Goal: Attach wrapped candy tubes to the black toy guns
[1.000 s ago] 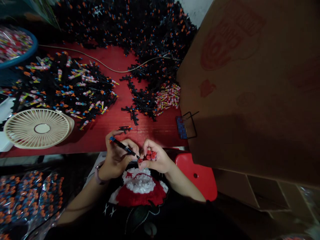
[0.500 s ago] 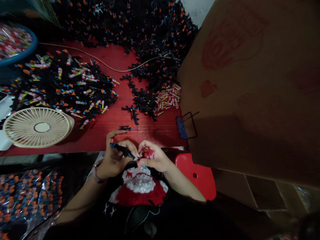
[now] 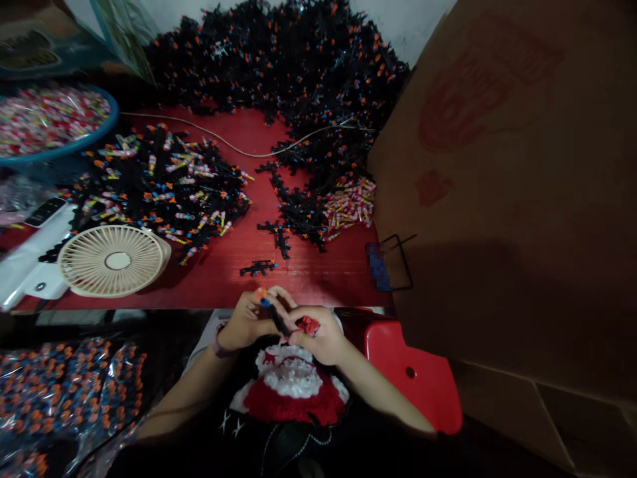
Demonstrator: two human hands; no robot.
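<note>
My left hand (image 3: 250, 320) is closed around a small black toy gun (image 3: 279, 318), its blue and orange end pointing up and away from me. Against it, my right hand (image 3: 323, 338) is closed on several small red-and-pink wrapped tubes (image 3: 309, 325), their ends bunched in the palm. Both hands meet in front of my chest, just off the table's near edge, and the fingers hide the gun's lower end. One loose toy gun (image 3: 257, 267) lies on the red table (image 3: 223, 282) beyond them. A couple more (image 3: 279, 236) lie crossed behind it.
Toy guns with tubes form a pile (image 3: 164, 192) at left, behind a cream fan (image 3: 114, 260). A blue basket (image 3: 112, 119) holds many tubes. More toy guns (image 3: 279, 60) are heaped at the back, near loose tubes (image 3: 351, 206). A large cardboard box (image 3: 497, 219) and red stool (image 3: 413, 378) stand right.
The view has shifted, so everything sits lower and further right. My left fingers have closed in, and the toy gun has turned more upright between my hands.
</note>
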